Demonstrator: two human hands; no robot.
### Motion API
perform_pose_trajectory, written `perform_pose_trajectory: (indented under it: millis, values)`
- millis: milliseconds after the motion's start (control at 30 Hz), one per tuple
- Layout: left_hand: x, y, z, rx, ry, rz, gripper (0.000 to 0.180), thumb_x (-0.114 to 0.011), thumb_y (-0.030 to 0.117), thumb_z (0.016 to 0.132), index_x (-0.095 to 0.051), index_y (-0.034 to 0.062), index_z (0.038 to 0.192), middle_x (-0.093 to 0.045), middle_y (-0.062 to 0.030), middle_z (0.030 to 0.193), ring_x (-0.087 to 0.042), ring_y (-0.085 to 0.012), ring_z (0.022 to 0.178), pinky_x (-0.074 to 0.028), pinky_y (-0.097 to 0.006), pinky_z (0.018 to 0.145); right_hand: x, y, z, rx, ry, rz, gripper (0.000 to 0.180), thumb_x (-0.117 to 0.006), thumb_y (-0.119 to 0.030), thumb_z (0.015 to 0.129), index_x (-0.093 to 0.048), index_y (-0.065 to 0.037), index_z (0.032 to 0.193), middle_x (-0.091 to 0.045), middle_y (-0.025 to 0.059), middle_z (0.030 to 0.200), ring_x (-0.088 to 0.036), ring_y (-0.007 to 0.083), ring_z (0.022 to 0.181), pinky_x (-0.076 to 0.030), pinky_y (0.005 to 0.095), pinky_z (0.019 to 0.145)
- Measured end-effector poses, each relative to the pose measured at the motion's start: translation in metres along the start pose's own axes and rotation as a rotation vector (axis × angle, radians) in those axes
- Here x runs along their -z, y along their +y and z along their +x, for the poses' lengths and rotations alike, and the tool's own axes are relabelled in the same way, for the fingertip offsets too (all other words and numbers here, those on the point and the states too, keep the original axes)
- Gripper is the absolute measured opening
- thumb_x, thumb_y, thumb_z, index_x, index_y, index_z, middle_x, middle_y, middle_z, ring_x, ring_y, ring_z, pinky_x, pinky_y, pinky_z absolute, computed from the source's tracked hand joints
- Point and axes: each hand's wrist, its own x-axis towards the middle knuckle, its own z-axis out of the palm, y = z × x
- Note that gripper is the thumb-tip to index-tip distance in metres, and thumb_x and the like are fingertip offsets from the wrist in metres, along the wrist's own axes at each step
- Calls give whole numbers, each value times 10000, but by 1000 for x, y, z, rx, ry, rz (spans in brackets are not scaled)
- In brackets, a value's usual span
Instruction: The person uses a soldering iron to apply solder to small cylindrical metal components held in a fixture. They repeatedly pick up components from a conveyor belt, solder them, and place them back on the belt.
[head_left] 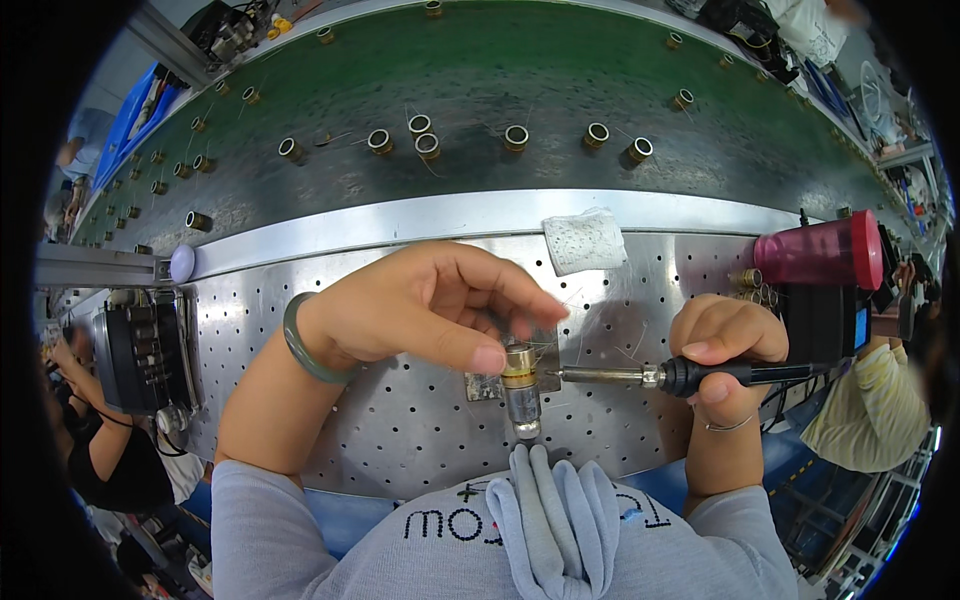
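My left hand (430, 305) pinches a small brass ring part (518, 361) that sits on top of an upright metal post (522, 405) on the perforated steel bench (400, 420). A green bangle (300, 340) is on that wrist. My right hand (725, 345) grips a black-handled soldering iron (700, 374) held level. Its metal tip (575, 375) points left and reaches the side of the brass ring. Thin wires run from the part under my left fingers.
A green conveyor belt (520, 70) behind the bench carries several brass rings (515, 137). A white sponge pad (585, 240) lies at the bench's back edge. A pink-capped bottle (820, 250) and a black box stand at right. Another person (110, 450) sits at left.
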Motion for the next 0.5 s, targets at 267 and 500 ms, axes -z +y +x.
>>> perform_pose_trajectory:
  millis: [267, 500]
  values:
    - [-6, 4, -1, 63, 50, 46, 282, -736, 23, 746, -684, -51, 1013, -638, -93, 890, -579, -129, 799, -457, -218, 717, -3, 6, 3, 41, -53, -9, 259, -766, 4, 654, -651, 49, 882, -604, 86, 641, -544, 168, 519, -398, 265, 507]
    - [-6, 4, -1, 77, 61, 30, 282, -743, 29, 742, -687, -51, 1007, -627, -81, 867, -571, -119, 783, -451, -214, 699, -3, 6, 2, 1, -56, -5, 258, -771, 7, 641, -655, 47, 869, -610, 90, 642, -549, 174, 521, -403, 269, 510]
